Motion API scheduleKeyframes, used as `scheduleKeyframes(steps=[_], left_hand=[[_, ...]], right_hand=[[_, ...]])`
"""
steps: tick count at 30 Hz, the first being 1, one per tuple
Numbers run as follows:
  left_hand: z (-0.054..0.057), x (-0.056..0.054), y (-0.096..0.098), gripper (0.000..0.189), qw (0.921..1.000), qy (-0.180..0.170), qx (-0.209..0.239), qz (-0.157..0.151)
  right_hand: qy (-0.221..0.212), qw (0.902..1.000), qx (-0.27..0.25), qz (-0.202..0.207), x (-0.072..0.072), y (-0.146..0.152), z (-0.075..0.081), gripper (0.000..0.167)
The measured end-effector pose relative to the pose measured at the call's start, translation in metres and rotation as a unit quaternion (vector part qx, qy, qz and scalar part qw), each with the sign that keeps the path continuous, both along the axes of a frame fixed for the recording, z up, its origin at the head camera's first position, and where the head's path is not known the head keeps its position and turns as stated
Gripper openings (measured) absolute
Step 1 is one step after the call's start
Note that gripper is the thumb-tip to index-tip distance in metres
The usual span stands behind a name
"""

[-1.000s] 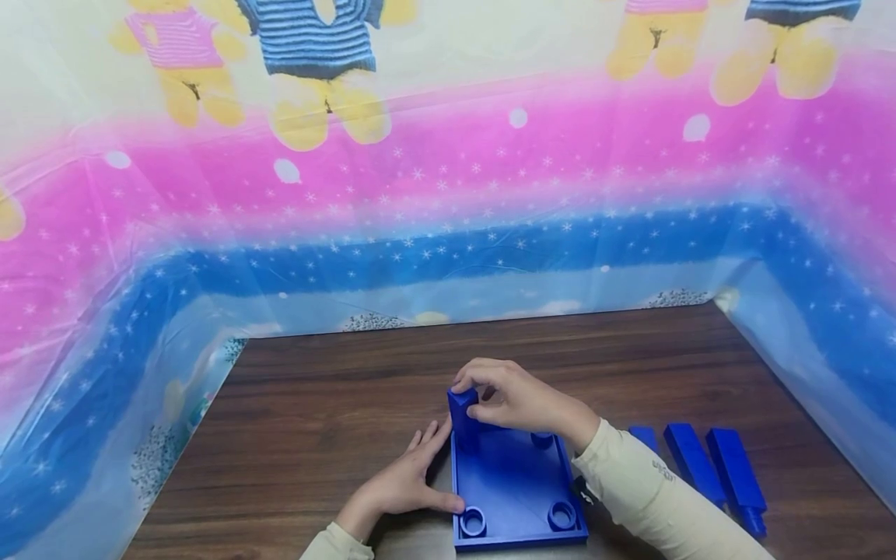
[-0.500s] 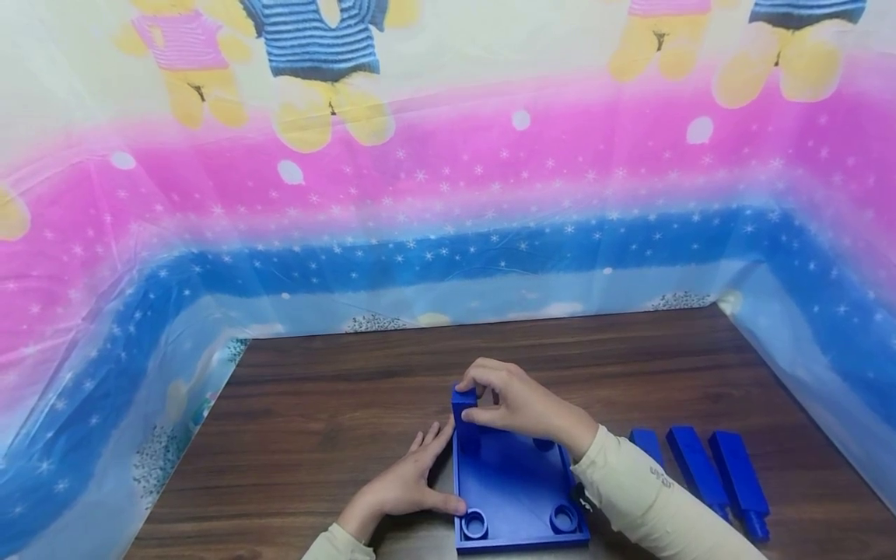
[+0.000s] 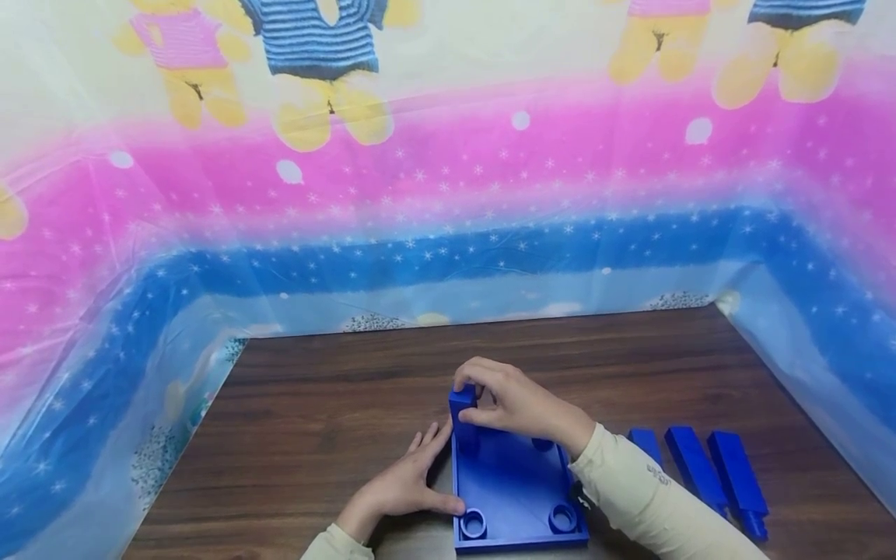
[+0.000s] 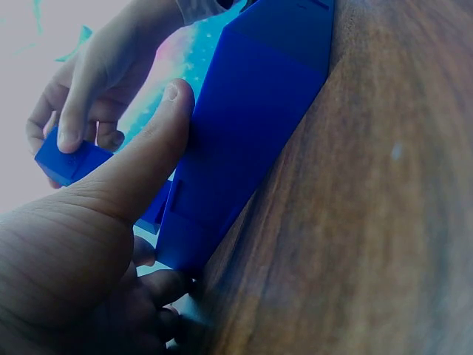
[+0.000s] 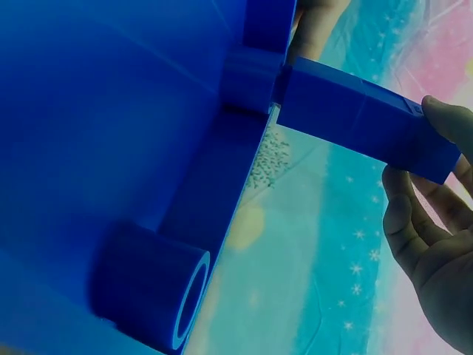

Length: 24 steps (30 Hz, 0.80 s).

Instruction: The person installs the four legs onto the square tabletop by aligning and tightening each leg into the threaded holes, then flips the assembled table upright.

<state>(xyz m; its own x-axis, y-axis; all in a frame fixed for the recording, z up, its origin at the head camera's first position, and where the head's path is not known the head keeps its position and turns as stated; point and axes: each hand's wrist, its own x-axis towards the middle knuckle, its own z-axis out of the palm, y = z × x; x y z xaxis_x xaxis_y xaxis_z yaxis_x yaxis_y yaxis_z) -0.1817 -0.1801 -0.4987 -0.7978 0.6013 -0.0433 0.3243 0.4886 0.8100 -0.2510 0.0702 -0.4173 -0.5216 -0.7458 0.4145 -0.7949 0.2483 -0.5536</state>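
Observation:
A shallow blue plastic tabletop panel (image 3: 514,486) lies underside up, with round sockets at its corners. At its far left corner a square blue table leg (image 3: 462,428) stands upright. My right hand (image 3: 521,400) pinches the leg near its upper end, thumb on one side and fingers opposite. In the right wrist view the leg (image 5: 347,107) meets the corner socket (image 5: 253,78), with a narrow neck just showing between them. My left hand (image 3: 409,478) lies along the panel's left side, thumb against the near left edge and fingers stretched toward the far corner.
Right of the panel lie three more blue legs: one partly behind the right sleeve (image 3: 645,445), a middle leg (image 3: 693,463) and an outer leg (image 3: 738,474) with a narrow end peg. The wooden table (image 3: 336,389) is backed by a printed curtain (image 3: 448,194).
The leg has turned slightly in the right hand, and the right thumb has shifted a little across it. My left hand and the panel stay in place.

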Motion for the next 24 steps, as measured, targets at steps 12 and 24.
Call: scheduleKeyframes(steps=[12, 24], left_hand=[[-0.0008, -0.0025, 0.0014, 0.12, 0.9998, 0.012, -0.015, 0.006], [-0.0009, -0.0008, 0.0005, 0.121, 1.0, 0.005, 0.002, 0.0]], right_hand=[[-0.026, 0.9994, 0.011, 0.018, -0.0014, 0.0023, 0.0047, 0.025], [-0.086, 0.9944, 0.039, 0.047, -0.0054, 0.0065, 0.0055, 0.038]])
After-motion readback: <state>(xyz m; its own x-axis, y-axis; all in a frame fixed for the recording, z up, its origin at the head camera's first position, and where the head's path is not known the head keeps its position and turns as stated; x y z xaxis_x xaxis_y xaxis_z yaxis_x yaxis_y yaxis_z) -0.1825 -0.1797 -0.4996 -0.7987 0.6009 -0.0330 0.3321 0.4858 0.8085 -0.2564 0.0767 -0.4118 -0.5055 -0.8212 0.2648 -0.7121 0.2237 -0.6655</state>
